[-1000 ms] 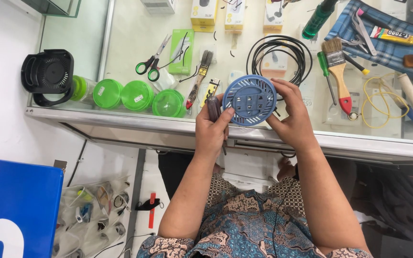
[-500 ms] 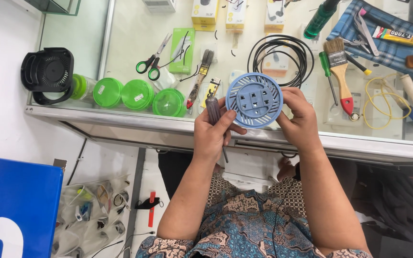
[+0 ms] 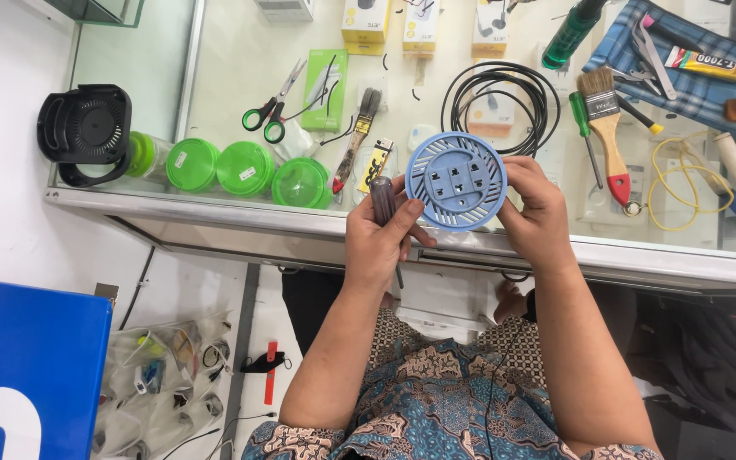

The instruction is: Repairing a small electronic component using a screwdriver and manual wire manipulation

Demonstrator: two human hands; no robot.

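I note both hands gripping the blue round fan grille upright over the glass table for inspection, left hand also clasping a screwdriver, right hand steadying its rim.

The round blue grille held between both hands looks like matt moulded plastic. The screwdriver handle in the left hand is dark, glossy translucent plastic. Under the hands the counter top is smooth, reflective glass with a metal edge. Right of the right hand, the paintbrush has a wooden handle and coarse bristles. Left of the left hand stand shiny green plastic lids.
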